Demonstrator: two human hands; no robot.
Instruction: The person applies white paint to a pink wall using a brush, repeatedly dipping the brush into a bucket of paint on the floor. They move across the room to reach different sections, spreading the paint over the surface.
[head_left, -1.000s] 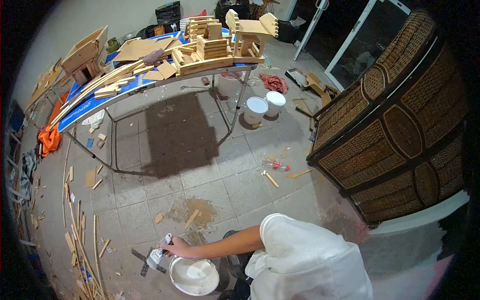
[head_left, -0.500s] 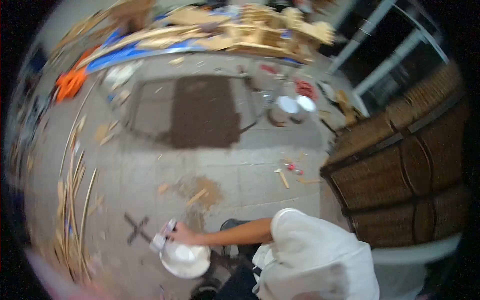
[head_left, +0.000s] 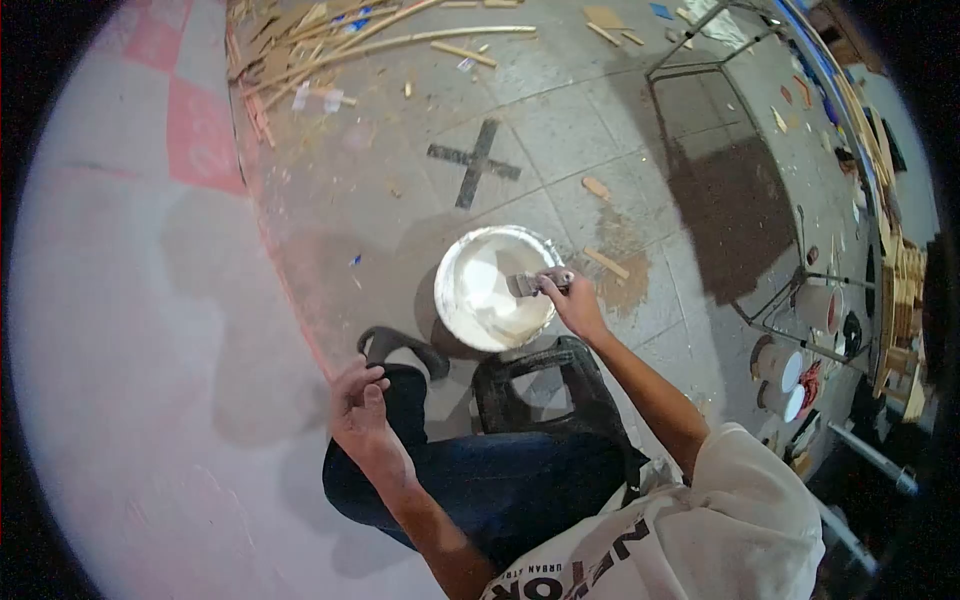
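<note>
A round bucket (head_left: 448,305) with white liquid inside stands on the tiled floor. My right hand (head_left: 572,300) is closed on the handle of a flat brush (head_left: 522,285), whose head reaches over the bucket's inside at its right part. My left hand (head_left: 362,408) is raised above my knee, near the white wall, with fingers curled loosely and apart and nothing seen in them. Below the bucket stands a black stool (head_left: 490,395), close to my legs.
A white wall (head_left: 130,400) with pink patches fills the left side. Wood strips (head_left: 400,35) lie at the top, and a black tape cross (head_left: 474,163) marks the floor. A metal frame (head_left: 722,65) and white buckets (head_left: 790,370) stand to the right.
The view has swung left toward the white wall. My left hand has come into view. The brush in my right hand, earlier at the bucket's rim, is now over its inside.
</note>
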